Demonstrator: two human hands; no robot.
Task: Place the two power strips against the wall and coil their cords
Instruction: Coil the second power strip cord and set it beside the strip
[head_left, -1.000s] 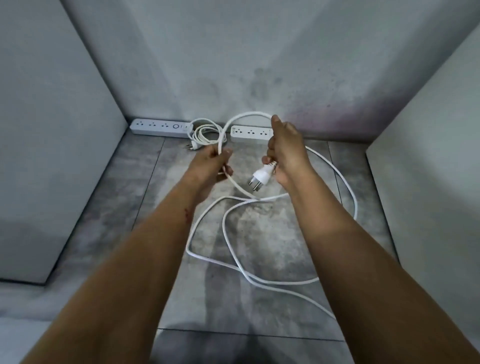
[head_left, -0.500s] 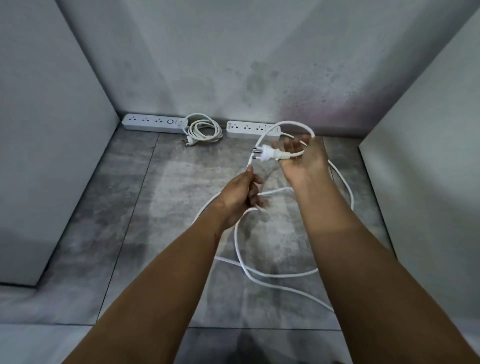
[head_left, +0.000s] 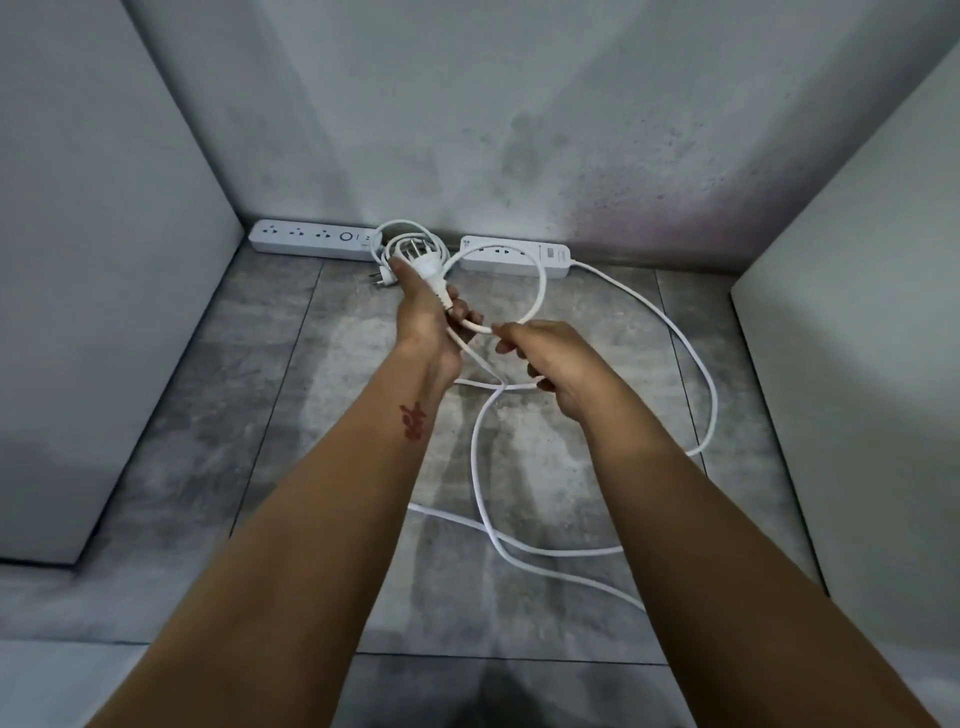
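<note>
Two white power strips lie against the back wall, the left strip (head_left: 311, 241) and the right strip (head_left: 511, 254). The left strip's cord (head_left: 387, 234) sits coiled between them, partly hidden behind my left hand. My left hand (head_left: 426, 322) holds the right strip's plug (head_left: 427, 267), prongs pointing up, along with cord below it. One loop of that cord (head_left: 540, 280) arcs from my left hand round to my right hand (head_left: 550, 364), which grips the cord. The remaining cord (head_left: 709, 395) trails loose over the floor tiles.
Grey panels close in the space on the left (head_left: 93, 312) and right (head_left: 857, 364). The stained back wall (head_left: 493, 130) meets the tiled floor (head_left: 291, 415) just behind the strips. Loose cord loops (head_left: 545, 553) lie on the floor between my forearms.
The plug went from my right hand to my left hand. My left hand rose toward the wall; my right hand dropped lower and took hold of the cord further along, forming a loop.
</note>
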